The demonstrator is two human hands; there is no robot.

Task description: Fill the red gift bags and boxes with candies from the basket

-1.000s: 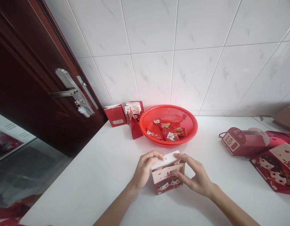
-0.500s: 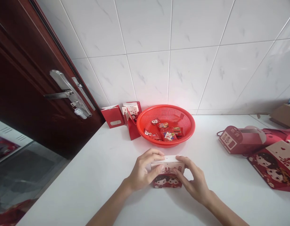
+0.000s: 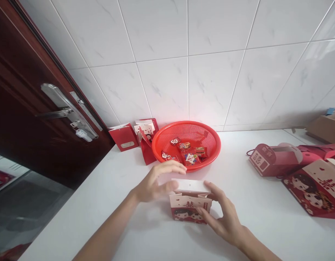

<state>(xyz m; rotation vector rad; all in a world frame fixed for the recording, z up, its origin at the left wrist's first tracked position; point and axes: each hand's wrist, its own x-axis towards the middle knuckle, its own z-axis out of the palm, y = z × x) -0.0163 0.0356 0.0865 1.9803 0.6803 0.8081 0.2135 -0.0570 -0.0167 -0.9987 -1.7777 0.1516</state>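
Observation:
A small white-and-red paper gift box (image 3: 190, 208) with a printed cartoon couple stands on the white counter (image 3: 102, 217) in front of me. Its white top flap (image 3: 190, 186) lies folded over, with side tabs showing. My right hand (image 3: 221, 214) grips the box's right side, thumb near the flap. My left hand (image 3: 156, 183) hovers just left of the flap, fingers spread, holding nothing. Behind the hands sits a red plastic mesh basket (image 3: 211, 143) holding several wrapped sweets (image 3: 187, 152).
Red paper gift bags (image 3: 121, 137) stand left of the basket. Printed red boxes (image 3: 273, 159) and a flat printed box blank (image 3: 313, 190) lie at right, with a cardboard carton (image 3: 325, 128) beyond. A dark red door (image 3: 47, 119) with a steel handle borders the left; white tiles form the back wall.
My left hand has let go of the box and moved left. The box now stands more upright, its flap less tilted, and the whole view has shifted slightly.

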